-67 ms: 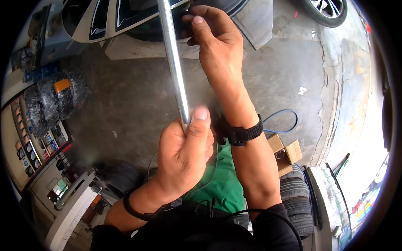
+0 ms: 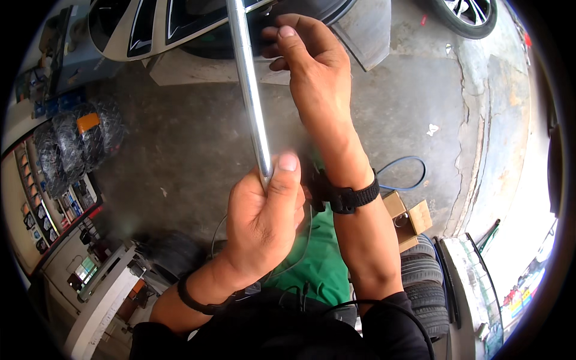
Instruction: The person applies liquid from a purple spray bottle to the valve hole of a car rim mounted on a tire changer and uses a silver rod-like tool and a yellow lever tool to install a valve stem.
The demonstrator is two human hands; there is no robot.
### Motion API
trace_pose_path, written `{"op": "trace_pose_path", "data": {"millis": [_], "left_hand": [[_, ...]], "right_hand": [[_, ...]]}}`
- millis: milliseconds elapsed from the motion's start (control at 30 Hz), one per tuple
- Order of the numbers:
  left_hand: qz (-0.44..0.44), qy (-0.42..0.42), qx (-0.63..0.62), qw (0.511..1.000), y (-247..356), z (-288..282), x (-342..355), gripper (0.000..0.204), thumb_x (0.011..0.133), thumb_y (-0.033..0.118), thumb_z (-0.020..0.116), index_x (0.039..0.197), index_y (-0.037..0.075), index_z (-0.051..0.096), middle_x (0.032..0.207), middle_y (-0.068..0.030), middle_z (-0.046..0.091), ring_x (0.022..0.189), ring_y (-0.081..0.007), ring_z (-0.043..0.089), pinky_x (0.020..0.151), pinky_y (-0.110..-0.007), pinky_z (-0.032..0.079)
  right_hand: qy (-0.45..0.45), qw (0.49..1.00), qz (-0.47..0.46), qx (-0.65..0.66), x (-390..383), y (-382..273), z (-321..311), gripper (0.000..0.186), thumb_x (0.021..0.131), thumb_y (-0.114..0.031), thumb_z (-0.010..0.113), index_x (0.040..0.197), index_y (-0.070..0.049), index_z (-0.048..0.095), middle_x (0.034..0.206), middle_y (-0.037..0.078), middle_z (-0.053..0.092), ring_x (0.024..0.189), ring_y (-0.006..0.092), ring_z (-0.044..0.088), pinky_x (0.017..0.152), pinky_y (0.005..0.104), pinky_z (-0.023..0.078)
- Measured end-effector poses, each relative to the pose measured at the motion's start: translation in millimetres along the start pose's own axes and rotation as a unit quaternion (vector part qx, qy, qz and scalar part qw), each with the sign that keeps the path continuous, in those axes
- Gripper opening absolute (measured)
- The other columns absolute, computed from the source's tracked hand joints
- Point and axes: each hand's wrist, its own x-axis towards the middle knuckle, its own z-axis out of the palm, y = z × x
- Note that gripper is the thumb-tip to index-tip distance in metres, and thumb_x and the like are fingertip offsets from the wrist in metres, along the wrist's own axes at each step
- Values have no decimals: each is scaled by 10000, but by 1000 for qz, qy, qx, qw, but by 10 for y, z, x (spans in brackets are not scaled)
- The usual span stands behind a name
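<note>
My left hand is wrapped round the lower end of a long silver metal bar, which looks like a tire lever. Its thumb lies along the bar, and the far end runs out of the picture at the top. That bar crosses in front of a wheel with a black and light metal rim. Just right of the bar and near the wheel's lower edge is my right hand. Its fingers are loosely bent and apart, and I see nothing held in them.
Grey angular metal plates jut out under the wheel. Another wheel lies far right. Wrapped tires stand at left. Stacked tires, an open cardboard box and a blue hose are at right.
My right hand has drawn back slightly toward me and a little to the right, away from the wheel. My left hand and the bar have hardly moved.
</note>
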Motion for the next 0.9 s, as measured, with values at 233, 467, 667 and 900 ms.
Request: {"op": "trace_pose_path", "data": {"millis": [233,467,667,900], "left_hand": [[140,8,-8,990,-218,43,48,259,1071,246,431,927,44,505,743,-12,489,597,-67,478,508,-222,381],[275,18,152,949,-539,54,87,462,1068,332,434,1396,8,416,1316,-92,516,1228,-174,533,972,-293,462],[137,-70,67,986,-691,-16,82,580,1070,436,411,1445,-4,364,1372,-121,489,1280,-201,509,1006,-300,439],[236,22,186,954,-589,100,125,538,1027,359,546,1395,-8,408,1274,-103,533,1204,-193,544,963,-323,460]], "right_hand": [[-248,952,179,-3,-625,-636,-176,302,1049,-267,552,1077,18,647,895,75,700,822,143,643,741,284,522],[-223,941,199,-156,-686,-909,-171,260,1026,-233,584,968,13,645,740,41,612,699,119,576,634,273,458],[-180,944,205,-184,-721,-945,-144,275,1007,-248,607,925,11,649,704,34,592,662,117,559,609,279,444],[-176,949,187,-183,-731,-912,-161,278,997,-258,619,938,11,660,703,37,596,666,127,565,625,282,448]]}}
